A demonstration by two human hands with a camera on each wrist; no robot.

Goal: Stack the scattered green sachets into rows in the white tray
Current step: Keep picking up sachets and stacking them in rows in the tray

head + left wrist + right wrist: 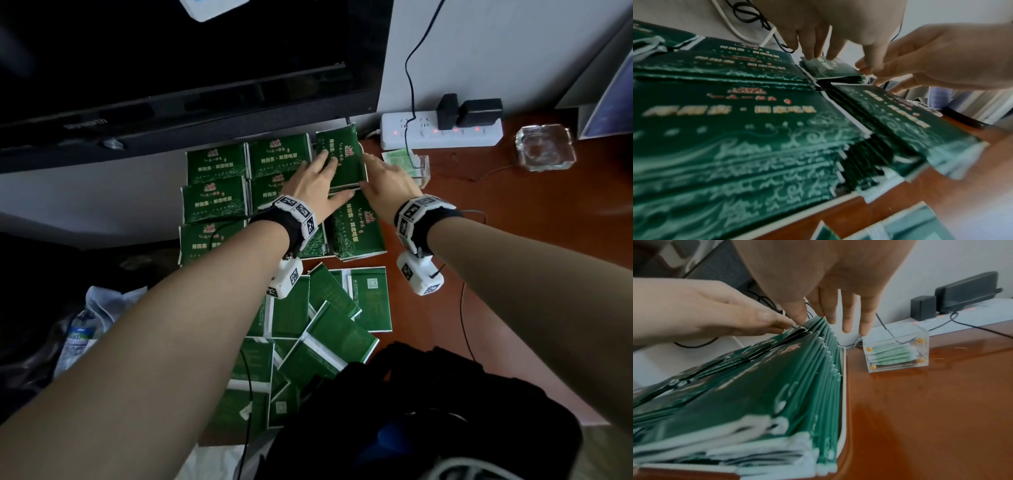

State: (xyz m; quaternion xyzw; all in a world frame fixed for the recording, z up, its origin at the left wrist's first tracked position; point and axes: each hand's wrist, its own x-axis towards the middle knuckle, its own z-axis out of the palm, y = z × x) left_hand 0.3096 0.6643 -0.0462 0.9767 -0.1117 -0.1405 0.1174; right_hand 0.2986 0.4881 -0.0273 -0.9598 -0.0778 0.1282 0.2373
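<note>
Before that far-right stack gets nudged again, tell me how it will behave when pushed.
The far-right stack would probably shear rather than slide whole: its edges fan unevenly in the right wrist view. The glossy sachets likely slip on each other. Both hands, left and right, bracket it, and the white tray rim may stop its base.

Readable text: very little, mostly blurred

The green sachets [215,163] stacked in the white tray [843,386] carry rows of gold and pale characters under a small red-and-gold emblem, too blurred to read in any view. The dark monitor [191,68] shows a faint brand word on its lower bezel, also illegible. A loose sachet [371,298] bears a small square code. The wrist bands [298,214] show black-and-white marker squares.
</note>
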